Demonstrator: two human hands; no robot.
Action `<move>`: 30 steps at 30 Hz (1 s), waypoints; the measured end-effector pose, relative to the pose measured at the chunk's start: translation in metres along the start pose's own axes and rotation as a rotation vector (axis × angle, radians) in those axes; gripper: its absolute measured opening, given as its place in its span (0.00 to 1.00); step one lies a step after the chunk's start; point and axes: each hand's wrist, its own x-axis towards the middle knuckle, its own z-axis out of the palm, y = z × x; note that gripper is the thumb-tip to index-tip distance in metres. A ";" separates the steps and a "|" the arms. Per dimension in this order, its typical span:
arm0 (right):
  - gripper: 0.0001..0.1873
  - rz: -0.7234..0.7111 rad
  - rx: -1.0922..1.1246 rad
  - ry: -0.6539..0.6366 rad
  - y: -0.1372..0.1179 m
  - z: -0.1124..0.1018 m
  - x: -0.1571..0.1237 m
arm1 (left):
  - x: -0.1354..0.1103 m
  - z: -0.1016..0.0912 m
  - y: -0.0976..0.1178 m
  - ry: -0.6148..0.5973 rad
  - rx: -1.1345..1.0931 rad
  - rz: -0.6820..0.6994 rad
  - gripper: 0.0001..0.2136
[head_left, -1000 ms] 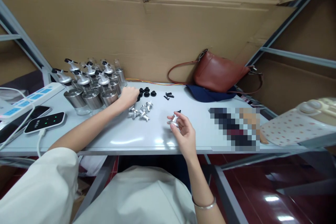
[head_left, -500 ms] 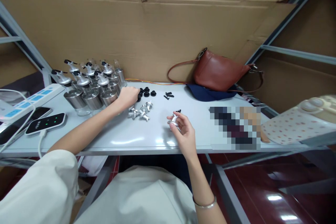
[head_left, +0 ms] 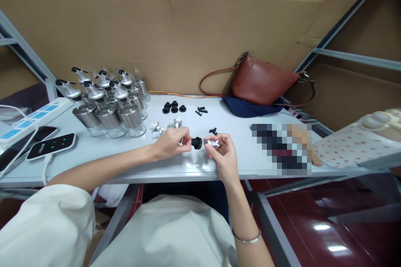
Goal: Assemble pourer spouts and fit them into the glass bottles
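My left hand (head_left: 174,142) pinches a black ribbed stopper (head_left: 196,143) over the front of the table. Just right of it, my right hand (head_left: 226,154) grips a silver pour spout (head_left: 211,142), its round base turned toward the stopper; whether the two parts touch is hard to tell. Behind my left hand lie more silver spouts (head_left: 174,123), partly covered by it. Further back sits a cluster of black stoppers (head_left: 174,107). Small black pieces (head_left: 213,131) lie beyond my right hand, and several black flat strips (head_left: 202,110) rest farther off.
At the left stand glass-and-steel bottles (head_left: 108,117), several fitted with spouts. A power strip (head_left: 37,119), a phone (head_left: 28,146) and a white-rimmed device (head_left: 52,147) lie nearby. A brown bag (head_left: 263,79) rests on a navy cap (head_left: 250,109). A dotted container (head_left: 347,146) is at the right.
My left hand has come from the stopper cluster toward my right hand, bringing one black stopper. My right hand has turned the spout from upright to sideways.
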 end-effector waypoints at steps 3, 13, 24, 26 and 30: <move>0.19 0.057 0.026 -0.081 0.000 -0.002 0.000 | -0.006 0.006 -0.003 0.081 -0.118 -0.021 0.04; 0.17 -0.011 -0.040 -0.083 -0.001 0.000 -0.001 | -0.015 0.014 0.002 0.123 -0.307 -0.098 0.05; 0.16 -0.069 -0.100 -0.168 0.000 0.000 -0.003 | -0.016 0.017 0.004 0.172 -0.222 0.057 0.06; 0.17 -0.070 -0.096 -0.181 0.000 0.001 -0.002 | -0.017 0.017 0.004 0.163 -0.191 0.091 0.05; 0.21 -0.064 -0.053 -0.156 0.000 0.001 -0.003 | -0.016 0.016 0.005 0.150 -0.187 0.186 0.06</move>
